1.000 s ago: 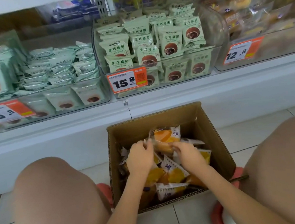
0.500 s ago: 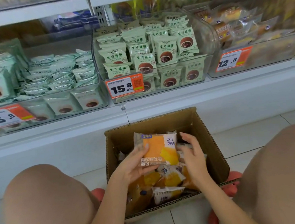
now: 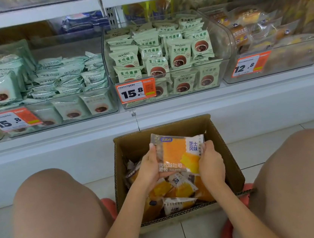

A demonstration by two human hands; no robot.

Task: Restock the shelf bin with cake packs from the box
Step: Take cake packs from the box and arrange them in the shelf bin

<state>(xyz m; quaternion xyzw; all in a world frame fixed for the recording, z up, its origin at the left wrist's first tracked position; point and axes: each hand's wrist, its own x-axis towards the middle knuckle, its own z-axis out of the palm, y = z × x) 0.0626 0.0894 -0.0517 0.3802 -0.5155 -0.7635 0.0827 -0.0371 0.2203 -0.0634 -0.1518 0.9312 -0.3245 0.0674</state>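
An orange and white cake pack point(image 3: 178, 152) is held face up above the open cardboard box point(image 3: 227, 153) on the floor between my knees. My left hand point(image 3: 149, 169) grips the pack's left edge from below, thumb on top. My right hand point(image 3: 211, 163) grips its right edge. More orange packs point(image 3: 178, 192) lie loose inside the box under my hands. On the shelf above stand clear bins: the right one point(image 3: 287, 59), tagged 12.8, holds clear-wrapped cakes.
Two clear bins of pale green packs stand on the shelf: a left one point(image 3: 56, 111) and a middle one point(image 3: 171, 95), each with a 15.8 price tag. My bare knees flank the box. Red slippers point(image 3: 228, 230) rest on the tiled floor.
Both hands went from digging among the packs in the box to lifting one pack out. My right hand has now closed on the pack's right edge. The camera tilted up slightly.
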